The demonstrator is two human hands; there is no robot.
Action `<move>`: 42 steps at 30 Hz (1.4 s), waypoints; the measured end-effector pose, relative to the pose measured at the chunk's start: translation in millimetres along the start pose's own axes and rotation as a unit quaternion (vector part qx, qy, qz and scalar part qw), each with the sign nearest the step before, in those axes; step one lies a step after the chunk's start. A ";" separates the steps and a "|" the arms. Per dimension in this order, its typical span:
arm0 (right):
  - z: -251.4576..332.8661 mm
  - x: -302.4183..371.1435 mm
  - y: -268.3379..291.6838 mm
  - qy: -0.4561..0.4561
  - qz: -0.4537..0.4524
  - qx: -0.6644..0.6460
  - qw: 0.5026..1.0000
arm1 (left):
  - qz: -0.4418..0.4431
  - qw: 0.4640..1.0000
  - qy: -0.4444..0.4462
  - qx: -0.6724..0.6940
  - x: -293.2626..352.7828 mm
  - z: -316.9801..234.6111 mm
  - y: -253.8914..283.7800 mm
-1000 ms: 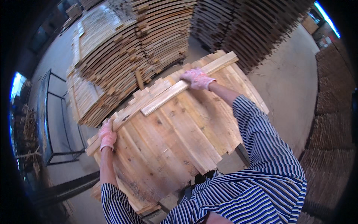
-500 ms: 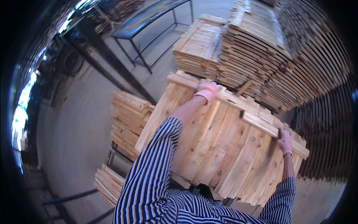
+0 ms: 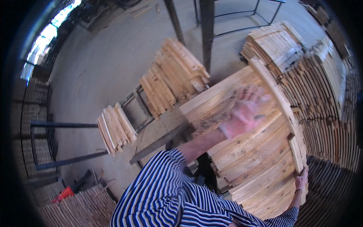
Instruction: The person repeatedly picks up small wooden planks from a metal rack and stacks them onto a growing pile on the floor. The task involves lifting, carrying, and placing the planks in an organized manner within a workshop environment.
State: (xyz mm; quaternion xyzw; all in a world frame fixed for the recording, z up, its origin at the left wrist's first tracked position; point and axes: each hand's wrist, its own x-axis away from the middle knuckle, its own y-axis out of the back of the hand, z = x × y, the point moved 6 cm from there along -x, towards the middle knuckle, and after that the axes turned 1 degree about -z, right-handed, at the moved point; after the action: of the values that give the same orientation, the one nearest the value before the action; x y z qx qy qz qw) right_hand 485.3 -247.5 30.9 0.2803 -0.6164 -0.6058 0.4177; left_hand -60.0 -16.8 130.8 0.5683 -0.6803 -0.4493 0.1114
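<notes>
A panel of light wooden boards lies in front of me on a stack. A long cross batten runs along its right edge. My left hand, in a pink knit glove, is blurred over the upper part of the panel, fingers spread and holding nothing. My right hand, also gloved, grips the near end of the batten at the panel's lower right edge. My striped sleeves come in from the bottom.
Tall stacks of similar wooden panels rise on the right. Two smaller plank bundles rest on a low metal rack on the concrete floor. Dark steel posts stand behind. A red object lies at lower left.
My view has swung round. My left hand has let go of the batten's far end and moved over the boards. My right hand still holds the near end.
</notes>
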 end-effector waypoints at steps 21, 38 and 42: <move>716.1 436.2 -334.7 0.152 0.580 -0.302 0.741 | -0.116 0.626 0.767 0.080 766.6 345.3 153.9; 734.5 479.2 -500.1 0.112 0.582 -0.149 0.791 | -0.109 0.491 0.862 -0.065 817.8 792.6 106.3; 805.8 488.7 -501.9 0.185 0.586 -0.036 0.788 | -0.171 0.572 0.801 0.045 833.2 781.3 117.6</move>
State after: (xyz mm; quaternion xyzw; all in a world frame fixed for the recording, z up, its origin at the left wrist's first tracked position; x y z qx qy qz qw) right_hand -525.3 -305.3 -309.0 -0.0435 -0.5514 -0.2027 0.8081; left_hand -930.9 -371.5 -528.2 0.8060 -0.2232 0.2103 0.5063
